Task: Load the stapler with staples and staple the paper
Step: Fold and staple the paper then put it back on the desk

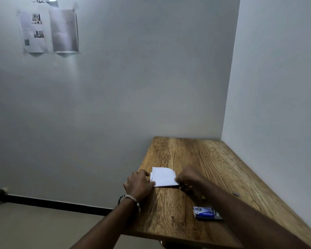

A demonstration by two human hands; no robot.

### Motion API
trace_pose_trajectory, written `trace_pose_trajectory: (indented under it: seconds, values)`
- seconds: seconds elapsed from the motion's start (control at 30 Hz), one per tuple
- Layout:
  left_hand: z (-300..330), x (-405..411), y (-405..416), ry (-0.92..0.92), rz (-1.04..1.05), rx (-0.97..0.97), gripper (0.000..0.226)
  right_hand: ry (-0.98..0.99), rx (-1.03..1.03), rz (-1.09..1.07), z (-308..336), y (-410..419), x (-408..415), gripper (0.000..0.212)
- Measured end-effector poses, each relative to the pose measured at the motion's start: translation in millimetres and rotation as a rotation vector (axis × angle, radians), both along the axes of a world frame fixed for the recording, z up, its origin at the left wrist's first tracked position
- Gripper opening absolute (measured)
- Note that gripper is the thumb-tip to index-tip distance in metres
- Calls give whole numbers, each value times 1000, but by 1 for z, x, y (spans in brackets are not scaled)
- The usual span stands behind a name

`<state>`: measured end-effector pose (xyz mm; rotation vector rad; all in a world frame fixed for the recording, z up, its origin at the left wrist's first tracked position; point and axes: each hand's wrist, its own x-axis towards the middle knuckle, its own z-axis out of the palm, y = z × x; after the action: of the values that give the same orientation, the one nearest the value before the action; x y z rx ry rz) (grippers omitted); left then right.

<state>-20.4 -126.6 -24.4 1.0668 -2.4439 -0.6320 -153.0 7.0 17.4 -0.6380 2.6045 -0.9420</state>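
Observation:
A small white folded paper lies on the wooden table. My left hand rests at its left edge, thumb and fingers pinching that side. My right hand is closed at the paper's lower right corner. It is wrapped around a small dark object that looks like the stapler, mostly hidden under the fingers. A blue and white staple box lies open near the front edge, partly covered by my right forearm. A short silver strip of staples lies to the right.
The table stands in a corner, with white walls behind it and on its right. Its left edge drops to the floor just beside my left hand. Printed sheets are taped high on the far wall.

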Motion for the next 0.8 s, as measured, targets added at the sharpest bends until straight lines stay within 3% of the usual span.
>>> trace_pose_trajectory:
  seconds: [0.13,0.3,0.43,0.67,0.8]
  values:
    - [-2,-1,-1,0,2,5,45,-205,-120,-37,2,6,-4,33]
    - [-3,0,0,55,21,18,44,-402,-240,-57,5,16,-3,26]
    - [-1,2,4,198,39,80,47,-441,-303,-35,9,20,-2,17]
    - [4,7,9,462,-43,271,73,-401,-363,54,17,27,-2,20]
    - [7,5,11,575,-86,429,77,-389,-393,109,23,33,-6,7]
